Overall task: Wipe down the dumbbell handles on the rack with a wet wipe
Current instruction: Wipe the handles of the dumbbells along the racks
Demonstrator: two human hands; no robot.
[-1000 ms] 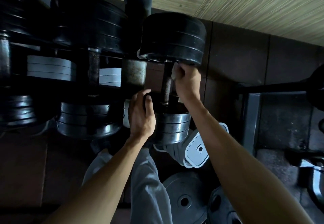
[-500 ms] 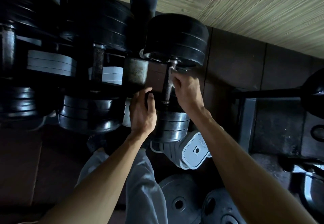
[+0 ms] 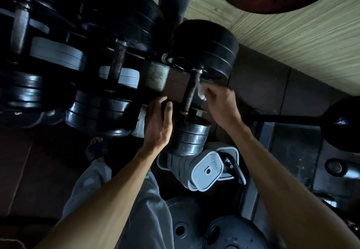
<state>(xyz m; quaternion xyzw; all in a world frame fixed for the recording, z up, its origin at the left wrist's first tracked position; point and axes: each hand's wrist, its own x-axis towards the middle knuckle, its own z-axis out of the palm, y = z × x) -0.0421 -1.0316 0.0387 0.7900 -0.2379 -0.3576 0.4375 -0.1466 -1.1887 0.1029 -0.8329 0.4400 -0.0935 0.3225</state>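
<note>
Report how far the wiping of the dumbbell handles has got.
Done: nothing can be confirmed clean from this view. In hand: the right hand holds the wet wipe beside the rightmost dumbbell handle, while the left hand steadies its near weight. Left: the middle handle and far-left handle sit untouched and look grimy.

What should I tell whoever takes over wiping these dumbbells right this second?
Right hand pinches the wet wipe against the right side of the rightmost dumbbell's handle, near its far end.
Left hand rests on that dumbbell's near weight stack, steadying it.
Done: cannot tell how much of this handle is clean.
Left: finish this handle, then, as far as I can judge, the neighbouring dumbbell handle and the far-left handle.
</note>
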